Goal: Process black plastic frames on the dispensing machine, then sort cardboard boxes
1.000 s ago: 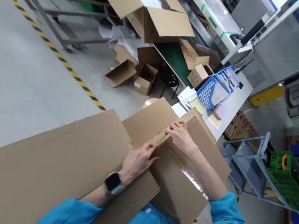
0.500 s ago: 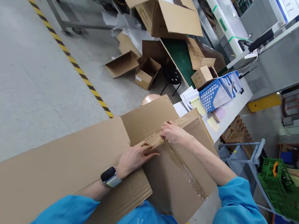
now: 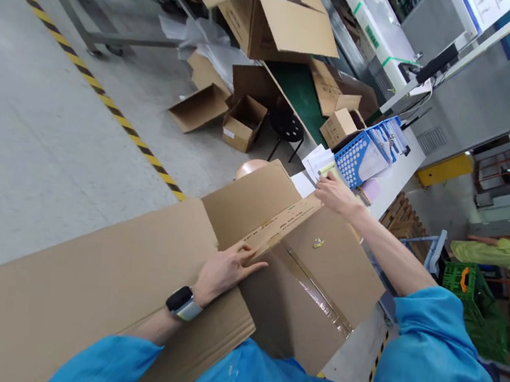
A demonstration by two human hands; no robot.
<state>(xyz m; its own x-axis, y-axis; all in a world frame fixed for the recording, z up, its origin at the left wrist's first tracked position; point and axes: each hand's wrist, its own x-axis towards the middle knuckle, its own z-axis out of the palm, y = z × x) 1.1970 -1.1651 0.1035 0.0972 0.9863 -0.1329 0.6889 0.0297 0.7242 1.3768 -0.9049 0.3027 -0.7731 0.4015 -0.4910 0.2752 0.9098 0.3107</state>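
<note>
A large brown cardboard box (image 3: 318, 281) stands against my body, a strip of clear tape (image 3: 319, 298) along its side. Its long flap (image 3: 86, 280) spreads out to the left, and another flap (image 3: 253, 200) rises at the far side. My left hand (image 3: 223, 272), a watch on its wrist, lies on the box's upper edge (image 3: 273, 227) with fingers and thumb apart. At the far end of that edge is my right hand (image 3: 337, 195), fingers bent together; whether something is between them is hidden. A small yellowish mark (image 3: 318, 243) shows on the box side.
Beyond the box, a table holds papers (image 3: 317, 160), a blue file basket (image 3: 363, 154) and a small carton (image 3: 340, 127). A larger open carton (image 3: 294, 27) sits behind. A black stool (image 3: 286, 127) stands below. At right are a green crate (image 3: 461, 280) and a person (image 3: 495, 253).
My right hand has moved away along the box edge, from near its middle to the far end. My left hand stays on the edge. The yellowish mark has come into sight.
</note>
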